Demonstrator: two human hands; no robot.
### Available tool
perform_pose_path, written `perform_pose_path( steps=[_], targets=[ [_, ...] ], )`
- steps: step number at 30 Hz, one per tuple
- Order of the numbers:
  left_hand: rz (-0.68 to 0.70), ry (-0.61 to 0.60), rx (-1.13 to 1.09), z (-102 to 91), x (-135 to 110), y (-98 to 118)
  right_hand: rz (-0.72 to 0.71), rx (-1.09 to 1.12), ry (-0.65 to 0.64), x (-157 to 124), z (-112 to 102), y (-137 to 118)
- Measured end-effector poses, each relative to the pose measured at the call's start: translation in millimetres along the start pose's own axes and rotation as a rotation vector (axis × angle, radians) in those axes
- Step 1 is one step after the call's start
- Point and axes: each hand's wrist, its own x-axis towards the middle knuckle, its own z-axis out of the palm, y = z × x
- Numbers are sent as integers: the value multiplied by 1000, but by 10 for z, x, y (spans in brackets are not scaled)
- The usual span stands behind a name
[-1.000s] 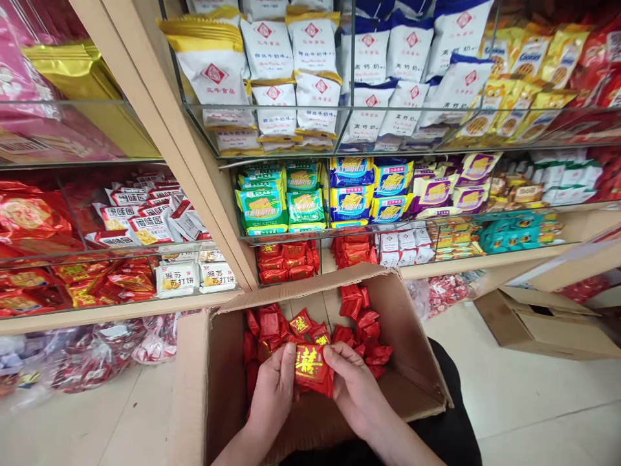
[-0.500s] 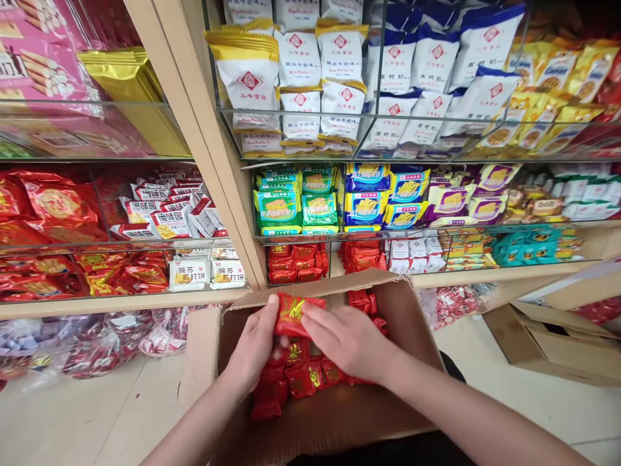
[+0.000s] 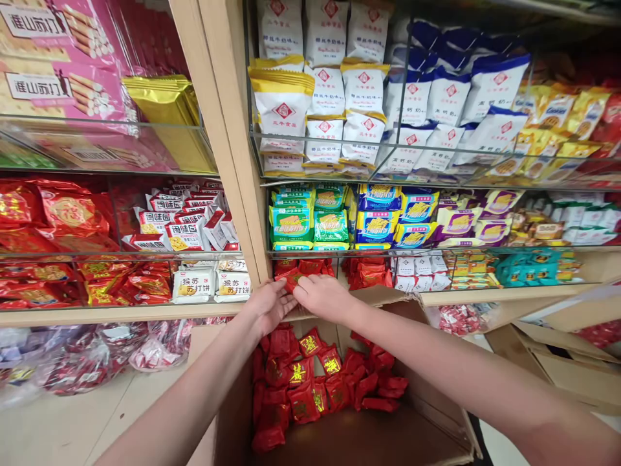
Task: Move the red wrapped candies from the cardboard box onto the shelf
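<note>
Both my hands are at the front of the lowest bin, above the box's far edge. Between them is a red snack packet point(image 3: 294, 278), partly hidden by fingers. My left hand point(image 3: 272, 305) is turned palm up, its thumb and fingers closed on the packet's left side. My right hand point(image 3: 323, 296) grips its right side with bent fingers. Just behind lie similar red packets point(image 3: 315, 266) inside the shelf bin. Below my wrists, the open cardboard box point(image 3: 427, 395) contains several loose red packets with gold lettering point(image 3: 303, 401).
A wooden upright point(image 3: 242, 142) divides the shelves on my left. Clear bin fronts hold white bags point(image 3: 281, 107), green cracker packs point(image 3: 291, 220) and white packets point(image 3: 194, 285). Bagged sweets point(image 3: 72, 362) lie on the floor at left; another cardboard box point(image 3: 557, 362) stands at right.
My hands have moved forward from over the box to the lowest shelf bin with red packets. More packets inside the box are now visible, and the view has shifted.
</note>
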Motion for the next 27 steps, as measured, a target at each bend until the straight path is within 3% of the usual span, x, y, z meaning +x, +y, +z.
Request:
perform_pose_path(
  steps=[7,12,16,23,27],
  targets=[
    [-68,52,29,120,483,-87,118,145,-67,-6,103,124],
    [106,93,-36,199,692,-119,132,344,-40,-228,31,71],
    [237,126,-73,207,807,-65,238,438,9,-458,70,12],
    [225,38,-57,277,920,-15,328,355,76,-518,181,-55],
    [244,79,-73,355,993,-33,342,318,87,-517,180,-68]
  ],
)
